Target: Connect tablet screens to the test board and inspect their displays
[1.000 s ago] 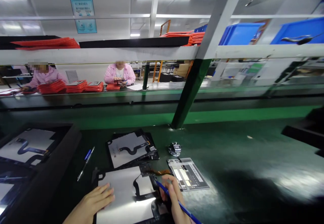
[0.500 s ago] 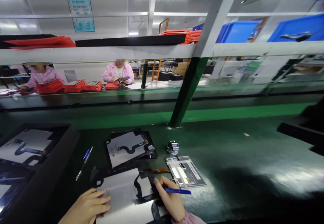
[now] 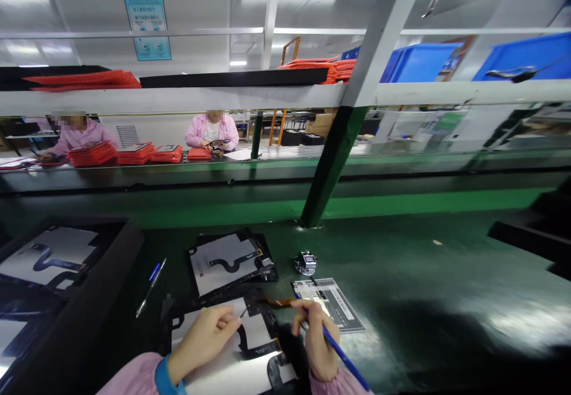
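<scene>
A silver-backed display panel with a black frame lies before me. My left hand is over its upper part, thumb and finger pinched at the black ribbon cable; a thin dark end shows beyond the fingertips. My right hand is closed around a blue pen-like tool, which slants down to the right. Its fingertips are close to an orange flex strip at the panel's right edge; whether they touch it I cannot tell. Behind the right hand lies a flat panel with white labels.
More panels are stacked behind. A metal tally counter stands right of them, and a pen lies left. A black tray with panels fills the left. A slanted post rises at the bench's back. Two people sit beyond.
My left hand has moved right and up from the panel's left edge, its fingers now pinched. The right hand has shifted right and slightly up, and the blue tool now points more steeply down-right.
</scene>
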### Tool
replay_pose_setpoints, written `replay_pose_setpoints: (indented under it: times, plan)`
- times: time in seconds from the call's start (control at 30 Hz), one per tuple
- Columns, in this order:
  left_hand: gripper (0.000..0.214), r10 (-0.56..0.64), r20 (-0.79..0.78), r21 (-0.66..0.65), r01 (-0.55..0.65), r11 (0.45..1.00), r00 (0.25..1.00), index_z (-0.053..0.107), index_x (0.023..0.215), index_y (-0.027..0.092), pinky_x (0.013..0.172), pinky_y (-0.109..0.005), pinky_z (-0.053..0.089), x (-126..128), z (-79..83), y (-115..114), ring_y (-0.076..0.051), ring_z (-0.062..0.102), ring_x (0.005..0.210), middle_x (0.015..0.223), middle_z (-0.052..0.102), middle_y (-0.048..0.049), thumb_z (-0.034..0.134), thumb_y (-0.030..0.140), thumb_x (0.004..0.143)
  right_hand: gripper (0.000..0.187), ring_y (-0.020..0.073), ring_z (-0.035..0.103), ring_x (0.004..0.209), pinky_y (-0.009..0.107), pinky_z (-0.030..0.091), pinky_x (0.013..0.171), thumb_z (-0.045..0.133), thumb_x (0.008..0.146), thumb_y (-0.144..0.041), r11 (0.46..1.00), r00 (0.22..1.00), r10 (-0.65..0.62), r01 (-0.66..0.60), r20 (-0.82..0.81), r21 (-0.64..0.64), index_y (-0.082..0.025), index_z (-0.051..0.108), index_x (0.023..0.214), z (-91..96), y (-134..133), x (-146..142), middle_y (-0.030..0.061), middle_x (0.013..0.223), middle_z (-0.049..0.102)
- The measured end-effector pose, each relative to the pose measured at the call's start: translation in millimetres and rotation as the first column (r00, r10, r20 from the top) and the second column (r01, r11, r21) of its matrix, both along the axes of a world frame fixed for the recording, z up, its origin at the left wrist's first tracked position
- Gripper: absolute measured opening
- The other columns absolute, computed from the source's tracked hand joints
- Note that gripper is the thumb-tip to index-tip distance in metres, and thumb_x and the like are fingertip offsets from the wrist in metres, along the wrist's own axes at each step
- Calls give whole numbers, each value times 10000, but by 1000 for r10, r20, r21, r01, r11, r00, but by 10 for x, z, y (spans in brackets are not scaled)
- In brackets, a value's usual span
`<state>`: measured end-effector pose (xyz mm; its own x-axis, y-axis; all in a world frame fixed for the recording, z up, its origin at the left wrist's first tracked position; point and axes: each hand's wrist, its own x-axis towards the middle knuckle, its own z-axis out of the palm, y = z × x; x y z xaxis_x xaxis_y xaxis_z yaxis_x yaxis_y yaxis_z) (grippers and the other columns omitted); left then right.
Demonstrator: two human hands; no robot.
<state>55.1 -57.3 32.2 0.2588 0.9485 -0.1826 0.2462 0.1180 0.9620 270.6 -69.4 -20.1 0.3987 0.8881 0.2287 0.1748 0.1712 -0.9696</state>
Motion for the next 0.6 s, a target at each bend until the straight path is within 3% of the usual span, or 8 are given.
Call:
replay_pose_setpoints:
  times: [0.07, 0.13, 0.17, 0.23, 0.3, 0.4, 0.5, 0.6]
  plan:
    - [211, 17, 46, -144, -10, 990, 999, 711, 824, 170, 638, -258, 470, 161, -61, 44, -201, 631, 686, 703, 693, -17, 747, 238, 628, 361, 224, 669, 715, 309, 490, 694, 405, 932, -463, 985, 975, 148, -160, 168, 62, -224, 607, 751, 125, 99, 21, 50, 709, 697]
    - [333, 42, 117, -283, -8, 959, 992, 680, 865, 135, 603, -273, 467, 265, -135, 63, -174, 610, 620, 672, 666, -2, 774, 272, 577, 137, 247, 654, 937, 328, 481, 800, 518, 857, -320, 919, 867, 326, -383, 378, 87, -224, 557, 766, 223, 209, 32, 85, 967, 706]
    - [381, 58, 143, -315, -11, 949, 988, 667, 877, 123, 602, -277, 467, 295, -174, 64, -163, 601, 605, 662, 656, 3, 785, 283, 553, 35, 244, 638, 965, 336, 468, 822, 542, 802, -240, 870, 784, 404, -489, 470, 67, -225, 523, 777, 254, 260, 38, 82, 1000, 693]
    - [391, 57, 147, -285, -13, 958, 988, 660, 843, 110, 618, -282, 462, 323, -243, 53, -155, 596, 605, 646, 649, 2, 796, 277, 516, 151, 207, 625, 854, 305, 454, 757, 536, 680, -121, 775, 617, 525, -631, 586, -30, -226, 449, 744, 274, 344, 52, 44, 895, 680]
    - [319, 37, 98, -191, -18, 981, 994, 665, 780, 109, 615, -275, 446, 333, -288, 31, -153, 594, 609, 631, 646, -1, 779, 241, 513, 229, 148, 560, 661, 238, 400, 609, 508, 579, -67, 714, 511, 603, -687, 612, -131, -227, 392, 695, 252, 401, 63, -15, 725, 622]
    - [207, 1, 4, -68, -1, 998, 1000, 671, 735, 108, 578, -262, 421, 360, -298, -10, -147, 578, 581, 598, 634, 2, 713, 184, 548, 272, 89, 381, 485, 207, 247, 460, 470, 495, -48, 686, 464, 643, -703, 609, -189, -228, 334, 647, 201, 436, 53, -78, 570, 469]
    - [85, -58, -72, 3, 59, 998, 996, 662, 664, 109, 552, -249, 398, 393, -284, -38, -137, 556, 555, 561, 614, 4, 640, 142, 588, 257, 86, 312, 478, 219, 207, 465, 449, 484, -52, 662, 422, 661, -718, 620, -217, -227, 320, 620, 189, 427, 6, -90, 530, 376]
    - [117, -50, -71, 4, 50, 999, 996, 678, 700, 104, 565, -250, 400, 388, -327, -41, -138, 560, 572, 595, 633, -10, 633, 145, 600, 219, 100, 336, 511, 231, 231, 501, 461, 516, -64, 643, 388, 664, -732, 639, -224, -225, 344, 609, 186, 406, -41, -74, 554, 383]
